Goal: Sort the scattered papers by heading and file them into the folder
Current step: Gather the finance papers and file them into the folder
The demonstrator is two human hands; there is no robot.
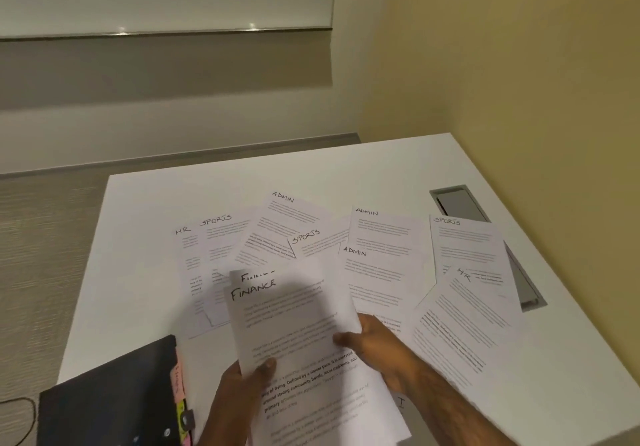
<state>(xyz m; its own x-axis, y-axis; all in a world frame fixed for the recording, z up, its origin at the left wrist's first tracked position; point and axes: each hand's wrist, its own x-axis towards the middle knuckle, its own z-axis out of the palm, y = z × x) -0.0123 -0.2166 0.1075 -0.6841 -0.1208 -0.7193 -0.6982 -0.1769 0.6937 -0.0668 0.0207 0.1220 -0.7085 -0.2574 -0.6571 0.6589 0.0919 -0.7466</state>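
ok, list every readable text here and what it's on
"FINANCE": top white paper sheet, gripped by left hand and right hand; again, half hidden, on the sheet behind.
"ADMIN": three loose white sheets on the white table.
"SPORTS": three more sheets.
"HR": two further sheets.
Unreadable: printed body text, too small; coloured tabs on the black folder, blurred.

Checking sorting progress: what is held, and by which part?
White printed sheets headed FINANCE: left hand pinches the lower left edge, right hand grips the right edge.

Left hand [242, 385] pinching, right hand [379, 347] gripping — forearms converging
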